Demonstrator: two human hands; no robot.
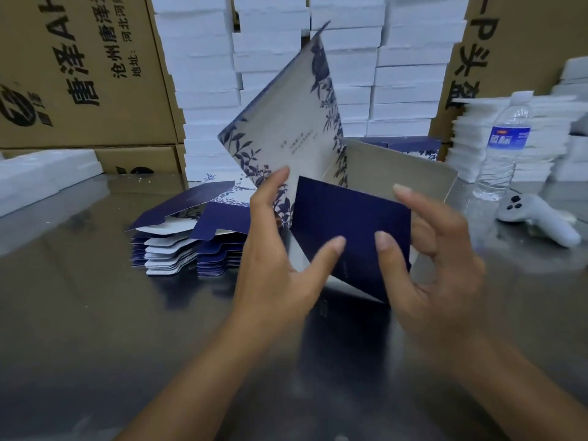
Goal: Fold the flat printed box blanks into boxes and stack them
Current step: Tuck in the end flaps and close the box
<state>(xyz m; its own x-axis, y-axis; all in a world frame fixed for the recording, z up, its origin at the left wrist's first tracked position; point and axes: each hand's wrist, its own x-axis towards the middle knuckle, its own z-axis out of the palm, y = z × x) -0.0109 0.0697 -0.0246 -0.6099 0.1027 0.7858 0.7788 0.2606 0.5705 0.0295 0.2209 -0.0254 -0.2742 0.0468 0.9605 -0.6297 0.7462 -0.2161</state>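
A half-folded box blank (286,135), pale with dark blue leaf print, stands tilted over the middle of the shiny table (95,313). Its navy flap (353,218) faces me. My left hand (280,256) grips the blank's left side, thumb on the navy flap. My right hand (439,259) holds the flap's right edge, thumb pressed on its front. A pile of flat printed blanks (187,230) lies to the left of my hands. A folded navy box (410,146) shows behind the blank.
Tall stacks of white boxes (407,74) line the back, flanked by brown cartons (82,68). At right are a water bottle (506,144), a white controller (537,218) and piles of white trays (553,138).
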